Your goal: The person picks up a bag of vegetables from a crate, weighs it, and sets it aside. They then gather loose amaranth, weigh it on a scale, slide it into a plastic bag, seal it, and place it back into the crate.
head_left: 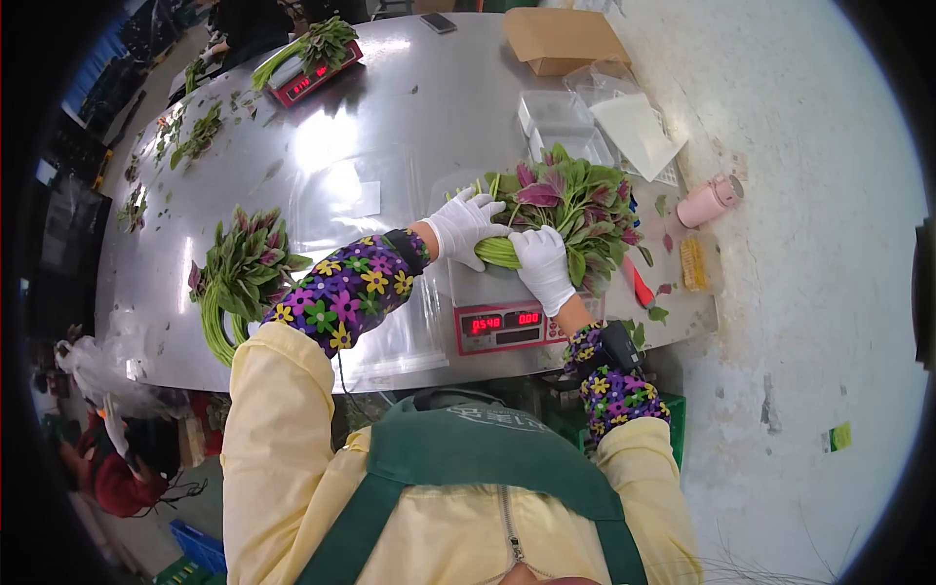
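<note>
A bunch of amaranth greens (575,200), with green and purple leaves, lies on a digital scale (514,326) with red lit digits. My right hand (543,265), in a white glove, is closed around its pale green stems. At the stem ends my left hand (463,229), gloved too, grips the bunch from the left, its fingers lying over the stems. Left of my left forearm, a second bunch of greens (246,268) rests on the metal table (390,127).
Another red scale (317,73) carries greens at the back left. Scattered leaves (200,135) lie nearby. On the right are clear plastic boxes (561,122), a cardboard box (565,41), a pink bottle (710,201) and a red-handled tool (639,285). A person works beyond the far left edge.
</note>
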A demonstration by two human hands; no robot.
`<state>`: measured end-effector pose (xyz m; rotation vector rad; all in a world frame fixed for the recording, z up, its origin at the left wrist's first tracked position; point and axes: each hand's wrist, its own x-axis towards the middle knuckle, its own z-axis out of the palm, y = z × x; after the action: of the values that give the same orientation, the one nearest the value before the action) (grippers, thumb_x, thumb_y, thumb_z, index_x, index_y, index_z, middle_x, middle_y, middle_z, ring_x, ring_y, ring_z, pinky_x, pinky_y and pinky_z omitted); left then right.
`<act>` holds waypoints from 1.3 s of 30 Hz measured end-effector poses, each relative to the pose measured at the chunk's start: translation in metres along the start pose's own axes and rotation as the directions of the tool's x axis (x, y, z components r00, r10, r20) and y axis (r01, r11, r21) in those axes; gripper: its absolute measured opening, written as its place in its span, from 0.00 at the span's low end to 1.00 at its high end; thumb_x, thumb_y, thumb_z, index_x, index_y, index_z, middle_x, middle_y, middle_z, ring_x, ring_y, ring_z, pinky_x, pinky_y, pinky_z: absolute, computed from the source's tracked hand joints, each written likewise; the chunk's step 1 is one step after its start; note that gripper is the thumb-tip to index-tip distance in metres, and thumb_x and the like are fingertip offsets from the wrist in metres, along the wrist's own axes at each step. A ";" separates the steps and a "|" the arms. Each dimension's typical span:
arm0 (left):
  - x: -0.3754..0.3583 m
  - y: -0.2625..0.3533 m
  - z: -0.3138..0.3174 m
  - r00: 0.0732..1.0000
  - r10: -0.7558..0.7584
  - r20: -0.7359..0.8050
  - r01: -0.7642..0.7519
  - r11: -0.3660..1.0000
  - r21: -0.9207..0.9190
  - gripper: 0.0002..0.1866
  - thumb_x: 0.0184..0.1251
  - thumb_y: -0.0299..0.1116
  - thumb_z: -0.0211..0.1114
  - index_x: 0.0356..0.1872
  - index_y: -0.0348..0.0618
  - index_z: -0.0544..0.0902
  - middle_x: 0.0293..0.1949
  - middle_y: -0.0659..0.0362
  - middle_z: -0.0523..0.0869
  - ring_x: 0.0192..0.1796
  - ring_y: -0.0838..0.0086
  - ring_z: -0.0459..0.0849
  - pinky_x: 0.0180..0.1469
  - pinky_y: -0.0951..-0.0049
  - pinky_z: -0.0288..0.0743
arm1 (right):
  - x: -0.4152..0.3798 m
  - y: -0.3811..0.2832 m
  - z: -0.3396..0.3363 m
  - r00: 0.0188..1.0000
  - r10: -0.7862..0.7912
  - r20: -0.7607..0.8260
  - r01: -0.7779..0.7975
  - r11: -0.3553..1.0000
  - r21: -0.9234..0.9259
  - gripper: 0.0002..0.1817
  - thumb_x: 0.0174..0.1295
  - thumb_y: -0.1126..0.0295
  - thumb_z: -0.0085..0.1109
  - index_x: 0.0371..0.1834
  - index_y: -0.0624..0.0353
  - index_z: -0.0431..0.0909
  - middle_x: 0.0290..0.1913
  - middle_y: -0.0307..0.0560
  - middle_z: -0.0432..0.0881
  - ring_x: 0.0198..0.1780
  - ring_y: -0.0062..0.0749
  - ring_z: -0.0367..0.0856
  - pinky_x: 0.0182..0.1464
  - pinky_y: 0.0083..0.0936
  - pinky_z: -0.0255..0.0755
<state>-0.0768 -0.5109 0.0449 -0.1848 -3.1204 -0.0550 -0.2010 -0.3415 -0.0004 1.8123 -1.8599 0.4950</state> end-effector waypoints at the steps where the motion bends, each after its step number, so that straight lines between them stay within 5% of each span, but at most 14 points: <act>1: 0.002 0.000 -0.002 0.999 -0.004 0.032 0.004 1.000 0.009 0.43 0.38 0.55 0.75 0.63 0.64 0.74 0.65 0.50 0.70 0.68 0.53 0.66 0.71 0.47 0.55 | 0.000 0.001 0.000 1.000 -0.011 -0.014 0.011 1.000 -0.002 0.08 0.51 0.73 0.54 0.35 0.53 0.74 0.29 0.42 0.73 0.35 0.39 0.75 0.50 0.36 0.70; 9: 0.007 -0.003 -0.011 0.994 0.074 0.077 -0.083 0.988 0.129 0.39 0.41 0.61 0.71 0.56 0.53 0.79 0.63 0.49 0.72 0.68 0.54 0.66 0.71 0.48 0.52 | 0.000 0.003 -0.005 1.000 0.001 0.017 -0.001 1.000 0.016 0.11 0.48 0.71 0.59 0.36 0.52 0.73 0.29 0.42 0.73 0.35 0.39 0.75 0.47 0.35 0.69; 12: 0.002 -0.005 -0.006 0.982 0.169 -0.082 -0.151 0.970 0.193 0.34 0.42 0.62 0.70 0.47 0.47 0.81 0.52 0.50 0.79 0.60 0.57 0.74 0.69 0.51 0.56 | -0.001 0.005 -0.008 0.994 0.016 0.113 -0.018 1.000 0.023 0.20 0.44 0.69 0.65 0.44 0.53 0.76 0.34 0.42 0.77 0.39 0.41 0.77 0.45 0.37 0.70; 14: 0.000 -0.002 -0.004 0.996 0.034 0.079 -0.040 0.997 0.072 0.32 0.43 0.62 0.70 0.41 0.46 0.80 0.39 0.54 0.81 0.49 0.60 0.80 0.65 0.55 0.62 | 0.001 0.005 -0.011 0.979 0.013 0.205 -0.027 0.997 0.068 0.25 0.42 0.66 0.68 0.47 0.53 0.75 0.35 0.43 0.77 0.39 0.43 0.77 0.46 0.37 0.70; 18: -0.007 0.003 -0.002 0.994 -0.102 0.043 0.103 0.995 -0.006 0.30 0.43 0.63 0.70 0.37 0.47 0.79 0.30 0.57 0.80 0.40 0.62 0.82 0.62 0.57 0.65 | 0.006 0.000 -0.025 0.964 0.050 0.260 -0.089 0.986 0.142 0.29 0.41 0.62 0.69 0.50 0.55 0.74 0.38 0.45 0.77 0.43 0.42 0.76 0.50 0.38 0.68; 21: -0.012 0.007 0.001 0.978 -0.181 0.106 0.185 0.982 -0.026 0.36 0.43 0.63 0.70 0.47 0.46 0.78 0.37 0.54 0.81 0.47 0.60 0.81 0.64 0.53 0.64 | 0.004 -0.002 -0.030 0.944 0.058 0.325 -0.117 0.980 0.164 0.35 0.40 0.59 0.71 0.55 0.56 0.72 0.41 0.46 0.76 0.47 0.42 0.75 0.54 0.38 0.66; 23: -0.023 0.008 0.011 0.984 -0.120 -0.133 0.127 0.991 0.046 0.46 0.42 0.64 0.70 0.61 0.46 0.72 0.50 0.48 0.79 0.59 0.55 0.76 0.68 0.50 0.59 | 0.003 -0.002 -0.031 0.967 0.004 0.255 -0.051 0.982 0.181 0.38 0.41 0.58 0.70 0.59 0.56 0.70 0.43 0.46 0.75 0.49 0.41 0.74 0.58 0.38 0.64; 27: -0.053 0.019 0.015 0.947 -0.214 -0.241 0.233 0.971 0.055 0.52 0.44 0.61 0.71 0.71 0.48 0.62 0.63 0.46 0.71 0.70 0.53 0.65 0.71 0.47 0.54 | 0.006 -0.009 -0.046 0.962 -0.024 0.272 -0.023 0.985 0.171 0.43 0.44 0.58 0.69 0.66 0.59 0.65 0.51 0.48 0.75 0.57 0.42 0.72 0.67 0.44 0.58; 29: -0.072 0.029 0.010 0.906 -0.396 -0.150 0.364 0.910 -0.200 0.53 0.46 0.59 0.72 0.73 0.51 0.58 0.71 0.47 0.61 0.74 0.50 0.56 0.74 0.46 0.47 | 0.009 -0.013 -0.056 0.953 -0.034 0.301 -0.032 0.977 0.210 0.41 0.46 0.60 0.68 0.67 0.58 0.65 0.54 0.50 0.74 0.59 0.42 0.72 0.69 0.47 0.57; 30: -0.084 0.039 0.004 0.845 -0.426 -0.323 0.369 0.902 -0.224 0.39 0.55 0.50 0.70 0.67 0.46 0.68 0.63 0.47 0.74 0.68 0.56 0.70 0.70 0.54 0.61 | 0.008 -0.015 -0.060 0.968 -0.042 0.249 -0.020 0.970 0.241 0.39 0.47 0.61 0.66 0.66 0.57 0.66 0.54 0.49 0.75 0.59 0.42 0.72 0.68 0.47 0.58; 31: -0.098 0.043 0.004 0.846 -0.438 -0.305 0.379 0.895 -0.234 0.39 0.55 0.50 0.70 0.67 0.46 0.68 0.63 0.47 0.74 0.68 0.56 0.70 0.70 0.54 0.61 | 0.006 -0.017 -0.065 0.979 -0.047 0.200 -0.010 0.962 0.274 0.36 0.49 0.62 0.65 0.65 0.56 0.68 0.54 0.48 0.75 0.58 0.42 0.72 0.67 0.47 0.58; 33: -0.132 0.049 0.005 0.660 -0.726 -0.195 0.369 0.539 -0.757 0.22 0.61 0.42 0.67 0.54 0.43 0.81 0.43 0.52 0.86 0.48 0.65 0.85 0.52 0.65 0.76 | 0.003 -0.018 -0.077 0.990 0.047 0.136 -0.091 0.938 0.336 0.26 0.52 0.69 0.62 0.58 0.55 0.73 0.52 0.50 0.78 0.54 0.46 0.75 0.62 0.47 0.64; 35: -0.167 0.068 -0.004 0.431 -0.893 -0.132 0.461 0.344 -0.818 0.09 0.69 0.29 0.60 0.44 0.35 0.83 0.28 0.60 0.84 0.29 0.80 0.82 0.33 0.81 0.72 | -0.008 -0.017 -0.084 0.989 0.141 0.053 -0.150 0.921 0.359 0.21 0.53 0.73 0.62 0.53 0.56 0.77 0.48 0.49 0.80 0.50 0.45 0.77 0.59 0.43 0.67; 39: -0.225 0.095 -0.007 0.103 -0.980 -0.171 0.432 0.199 -0.880 0.09 0.68 0.31 0.63 0.40 0.35 0.84 0.17 0.60 0.78 0.20 0.84 0.75 0.26 0.80 0.67 | -0.033 -0.016 -0.086 0.968 0.249 -0.006 -0.224 0.883 0.412 0.16 0.53 0.76 0.62 0.47 0.55 0.80 0.42 0.46 0.82 0.44 0.44 0.78 0.51 0.38 0.71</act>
<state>0.1579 -0.4430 0.0513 1.2750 -1.7422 -0.9659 -0.1773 -0.2655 0.0494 1.7971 -2.0631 1.0893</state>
